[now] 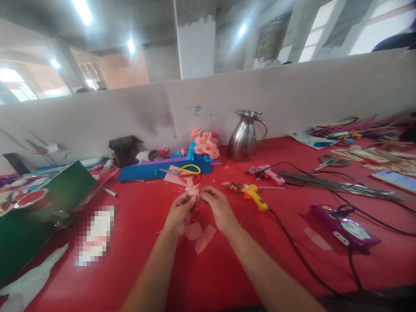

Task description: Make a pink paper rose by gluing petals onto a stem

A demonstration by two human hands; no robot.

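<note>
Between my two hands is a small pink paper flower (192, 189), its petals pointing up and away from me. My left hand (180, 212) pinches it low on the left side with thumb and finger. From the right, the closed fingers of my right hand (218, 207) press against its edge. Loose pink paper petals (205, 239) lie on the red table just below my hands. Beyond the flower, yellow-handled scissors (182, 170) rest over a pink paper sheet and a blue sheet (138, 172).
A yellow glue gun (256, 197) and a pink glue gun (271, 174) lie to the right, their cables trailing. Farther right sits a purple power strip (346, 227). A steel jug (243, 138) and a bunch of peach paper flowers (205, 145) stand by the white partition. A green board (42, 221) is at left.
</note>
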